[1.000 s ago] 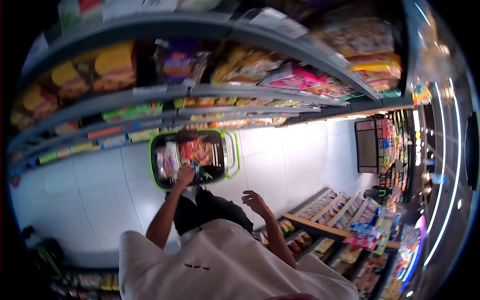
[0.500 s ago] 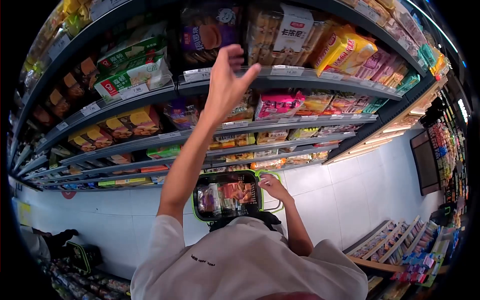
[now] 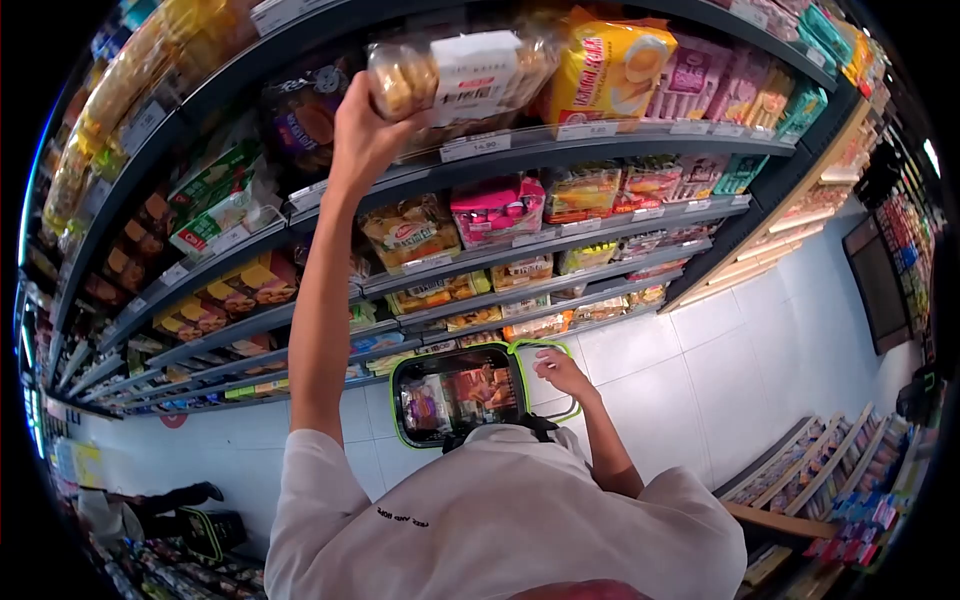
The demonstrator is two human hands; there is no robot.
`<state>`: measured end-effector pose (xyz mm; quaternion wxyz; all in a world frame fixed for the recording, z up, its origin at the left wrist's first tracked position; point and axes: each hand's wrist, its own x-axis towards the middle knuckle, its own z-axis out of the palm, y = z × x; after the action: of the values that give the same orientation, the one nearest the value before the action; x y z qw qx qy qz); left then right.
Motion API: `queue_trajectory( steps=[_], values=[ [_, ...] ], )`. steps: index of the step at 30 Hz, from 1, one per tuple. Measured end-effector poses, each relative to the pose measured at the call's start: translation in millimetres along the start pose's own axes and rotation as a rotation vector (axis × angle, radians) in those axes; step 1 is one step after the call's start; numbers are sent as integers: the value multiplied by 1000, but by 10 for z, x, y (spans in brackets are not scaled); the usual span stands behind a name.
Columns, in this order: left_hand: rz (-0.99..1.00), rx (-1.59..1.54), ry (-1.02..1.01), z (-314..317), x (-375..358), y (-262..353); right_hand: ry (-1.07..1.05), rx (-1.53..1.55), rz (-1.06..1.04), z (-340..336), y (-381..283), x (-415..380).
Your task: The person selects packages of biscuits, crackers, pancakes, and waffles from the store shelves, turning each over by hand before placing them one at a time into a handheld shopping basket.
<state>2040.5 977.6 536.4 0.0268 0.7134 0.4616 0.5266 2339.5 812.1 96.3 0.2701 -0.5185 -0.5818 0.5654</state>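
Note:
My left hand point(image 3: 365, 130) is raised to an upper shelf and grips the left end of a clear bag of small round pastries point(image 3: 462, 72) with a white label. Next to that bag lies a yellow snack bag point(image 3: 610, 68). My right hand point(image 3: 563, 373) is down low, resting on the green handle at the right side of a black, green-rimmed shopping basket point(image 3: 405, 378). The basket stands on the white tiled floor in front of me and holds several packaged snacks.
Grey shelves point(image 3: 520, 150) full of snack packs rise in front of me, with price tags along their edges. White tiled floor point(image 3: 700, 370) stretches to the right towards a low display rack point(image 3: 810, 470). Another basket point(image 3: 210, 530) and a person's arm lie at the lower left.
My left hand rose from the basket to the upper shelf and closed on the pastry bag. My right hand came down onto the basket handle. My view tilted up towards the shelves.

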Motion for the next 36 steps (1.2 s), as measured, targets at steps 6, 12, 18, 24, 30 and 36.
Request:
queue_trajectory(
  steps=[6,12,18,24,30,36],
  values=[
    [206,175,83,-347,-492,690,108,134,-124,29,-843,161],
    [65,-112,190,-691,-944,795,166,285,-424,-16,-2482,7],
    [-305,-440,44,-807,-1358,635,-56,440,-523,163,-3051,-52],
    [-690,-509,69,-704,-1693,265,9,524,-420,443,-3083,-116],
    [-823,-666,19,-653,-1849,74,31,466,-364,476,-3122,-166],
    [-828,-693,-9,-634,-1901,8,76,471,-371,498,-3132,-219]
  ],
)
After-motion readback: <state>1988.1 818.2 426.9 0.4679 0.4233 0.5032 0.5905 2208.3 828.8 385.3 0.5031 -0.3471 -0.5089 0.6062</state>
